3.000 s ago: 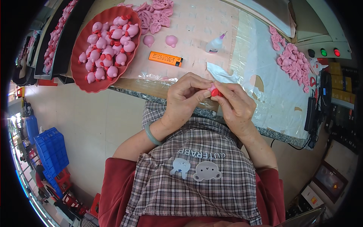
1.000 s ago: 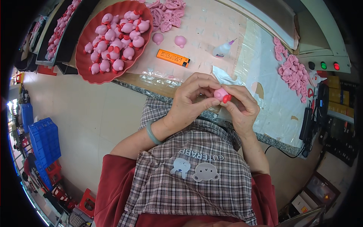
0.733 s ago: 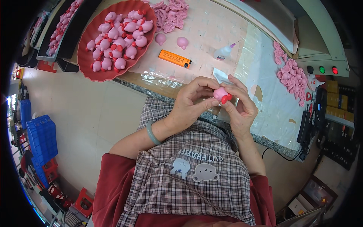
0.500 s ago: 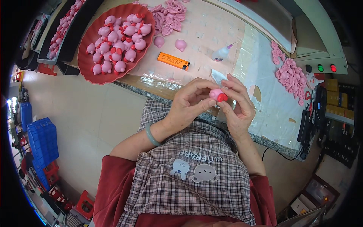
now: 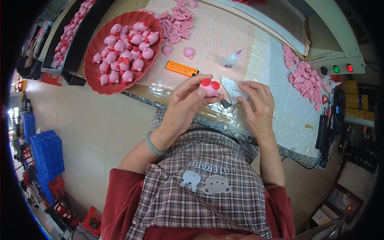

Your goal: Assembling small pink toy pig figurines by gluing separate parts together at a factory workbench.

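Note:
My left hand (image 5: 188,94) is closed around a small round pink figure (image 5: 210,91) with two red feet, which point up and away from me. Just right of it, my right hand (image 5: 258,102) pinches the edge of a white cloth or paper piece (image 5: 231,90) lying on the table edge. A small dark flat piece (image 5: 226,104) sticks out below that white piece; its kind I cannot make out. Beyond my hands lie an orange lighter (image 5: 182,68), two pink balls (image 5: 189,53) and a white squeeze bottle (image 5: 232,60) with a purple tip, standing upright.
At the left, a red scalloped tray (image 5: 90,68) holds several pink figures with red feet. Crumpled pink pieces (image 5: 176,24) lie at the back, more pink pieces (image 5: 306,82) at the right. A machine housing (image 5: 340,48) with lit buttons borders the far right. Blue crates (image 5: 48,152) stand on the floor.
Both hands held the pink figure together before. My left hand has drawn it leftward with its red feet turned up; my right hand has let go and taken hold of the white piece.

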`<state>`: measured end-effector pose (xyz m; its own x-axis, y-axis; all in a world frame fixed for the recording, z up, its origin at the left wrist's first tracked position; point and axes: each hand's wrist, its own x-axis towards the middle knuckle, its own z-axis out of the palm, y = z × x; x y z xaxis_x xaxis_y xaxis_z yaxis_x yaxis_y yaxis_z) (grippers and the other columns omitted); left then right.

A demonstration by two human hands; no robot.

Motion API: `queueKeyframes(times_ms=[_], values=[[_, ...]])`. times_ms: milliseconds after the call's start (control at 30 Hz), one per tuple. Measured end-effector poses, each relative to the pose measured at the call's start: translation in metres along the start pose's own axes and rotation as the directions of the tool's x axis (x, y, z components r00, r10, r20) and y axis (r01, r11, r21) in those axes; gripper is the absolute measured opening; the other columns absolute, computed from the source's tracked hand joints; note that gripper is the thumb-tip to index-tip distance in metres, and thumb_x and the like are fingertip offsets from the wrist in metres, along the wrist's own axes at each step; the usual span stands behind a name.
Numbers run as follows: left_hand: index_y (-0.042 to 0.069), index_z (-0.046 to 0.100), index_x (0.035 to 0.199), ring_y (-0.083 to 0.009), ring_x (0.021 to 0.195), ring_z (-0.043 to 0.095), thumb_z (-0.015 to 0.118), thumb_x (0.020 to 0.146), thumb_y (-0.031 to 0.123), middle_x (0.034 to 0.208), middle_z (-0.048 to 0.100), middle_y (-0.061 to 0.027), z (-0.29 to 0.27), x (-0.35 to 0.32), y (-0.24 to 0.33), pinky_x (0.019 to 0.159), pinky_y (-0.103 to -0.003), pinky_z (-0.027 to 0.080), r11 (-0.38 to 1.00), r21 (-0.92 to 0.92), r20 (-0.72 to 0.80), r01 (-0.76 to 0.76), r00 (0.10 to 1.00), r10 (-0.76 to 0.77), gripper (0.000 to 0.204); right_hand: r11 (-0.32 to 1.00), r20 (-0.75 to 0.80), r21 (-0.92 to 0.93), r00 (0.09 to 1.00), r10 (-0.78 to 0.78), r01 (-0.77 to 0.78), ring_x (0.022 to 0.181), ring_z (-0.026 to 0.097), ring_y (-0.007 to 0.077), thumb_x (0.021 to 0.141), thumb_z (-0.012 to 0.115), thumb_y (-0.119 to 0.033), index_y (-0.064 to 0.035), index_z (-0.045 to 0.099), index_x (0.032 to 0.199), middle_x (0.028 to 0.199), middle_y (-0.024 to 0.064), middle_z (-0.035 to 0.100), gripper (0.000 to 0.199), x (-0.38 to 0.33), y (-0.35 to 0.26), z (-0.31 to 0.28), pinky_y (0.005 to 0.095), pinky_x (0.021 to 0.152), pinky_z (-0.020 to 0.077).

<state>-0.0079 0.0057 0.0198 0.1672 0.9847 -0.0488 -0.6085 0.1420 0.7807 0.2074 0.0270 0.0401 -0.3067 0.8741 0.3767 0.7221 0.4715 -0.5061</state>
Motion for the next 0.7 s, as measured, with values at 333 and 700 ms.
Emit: queueKeyframes(times_ms=[333, 700], values=[[0.002, 0.052, 0.126, -0.0210, 0.099, 0.064, 0.056, 0.097, 0.019, 0.116, 0.061, -0.0197, -0.006, 0.003, -0.005, 0.081, -0.025, 0.053, 0.896, -0.384, 0.137, 0.221, 0.974, -0.182, 0.034, 0.998, 0.007, -0.060, 1.000, -0.021, 0.021, 0.093, 0.057, 0.0275, 0.072, 0.070, 0.003, -0.0019, 0.067, 0.088, 0.098, 0.0098, 0.062, 0.016, -0.001, 0.000, 0.008, 0.0363, 0.078, 0.0452], [0.001, 0.048, 0.134, -0.0250, 0.103, 0.065, 0.060, 0.094, 0.012, 0.124, 0.058, -0.0237, -0.005, 0.002, -0.008, 0.088, -0.027, 0.055, 0.895, -0.382, 0.112, 0.233, 0.972, -0.205, 0.044, 0.966, -0.030, 0.223, 0.989, 0.144, -0.133, 0.083, 0.056, 0.0182, 0.085, 0.066, -0.002, -0.0013, 0.066, 0.090, 0.087, 0.0077, 0.060, 0.005, -0.003, -0.002, -0.001, 0.0278, 0.076, 0.0439]])
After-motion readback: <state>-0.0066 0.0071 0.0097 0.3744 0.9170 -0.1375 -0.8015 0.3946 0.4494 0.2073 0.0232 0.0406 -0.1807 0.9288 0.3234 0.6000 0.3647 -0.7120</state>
